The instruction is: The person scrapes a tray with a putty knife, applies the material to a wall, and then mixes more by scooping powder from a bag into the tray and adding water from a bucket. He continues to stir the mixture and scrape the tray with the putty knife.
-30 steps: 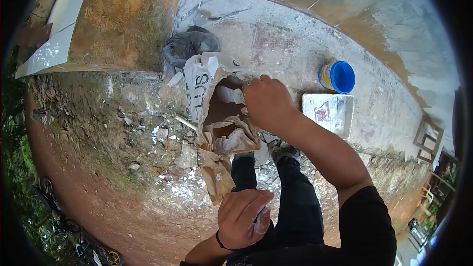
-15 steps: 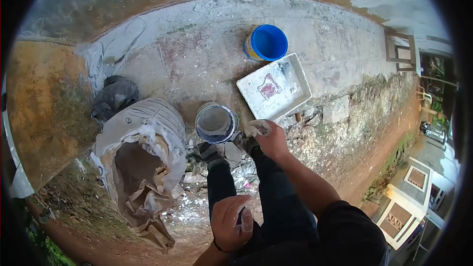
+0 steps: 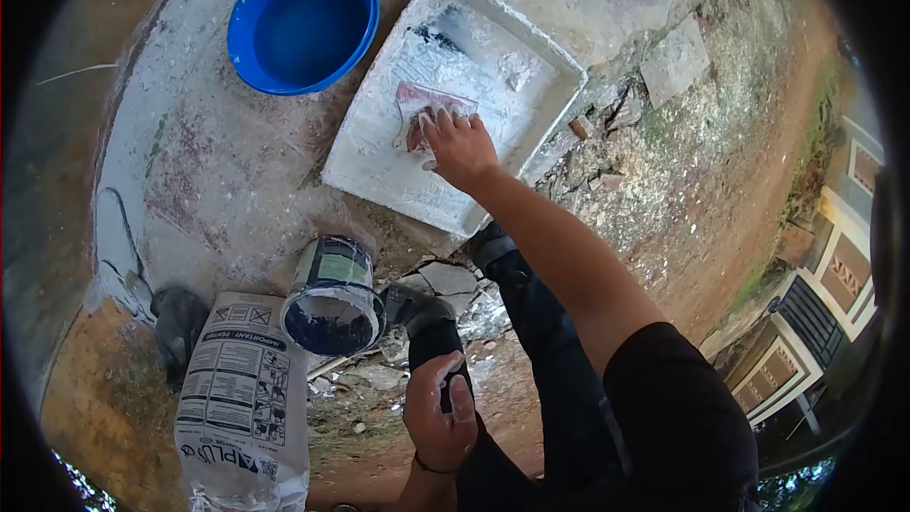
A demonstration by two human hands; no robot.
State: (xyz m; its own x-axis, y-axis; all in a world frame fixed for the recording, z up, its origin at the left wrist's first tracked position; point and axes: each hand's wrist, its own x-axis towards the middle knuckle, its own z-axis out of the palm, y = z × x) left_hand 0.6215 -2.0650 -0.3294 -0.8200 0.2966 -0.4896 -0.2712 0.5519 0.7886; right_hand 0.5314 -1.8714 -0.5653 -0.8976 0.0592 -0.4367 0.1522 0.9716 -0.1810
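Observation:
My right hand (image 3: 458,142) reaches into the white rectangular tray (image 3: 353,154), its whitened fingers spread over a flat pinkish-red piece (image 3: 438,98) that looks like a rag or scrap. The fingers touch it, but their tips partly cover it. The tray is smeared with white, and a small crumpled whitish clump (image 3: 517,69) lies towards its far right side. Close to my body, my left hand (image 3: 441,414) is loosely curled, with white residue on it. A gap shows between its thumb and fingers, and nothing is visible in it.
A blue bucket (image 3: 245,38) stands left of the tray. Nearer my feet is a dark paint bucket (image 3: 332,275) with a white-smeared rim. A printed paper sack (image 3: 232,398) stands beside it, with a dark bag (image 3: 178,322) behind. Broken concrete (image 3: 445,277) lies around my shoes.
My right hand has moved forward from beside the tray into it, and the crumpled piece it held is no longer in it. A whitish clump now lies in the tray. The view has shifted.

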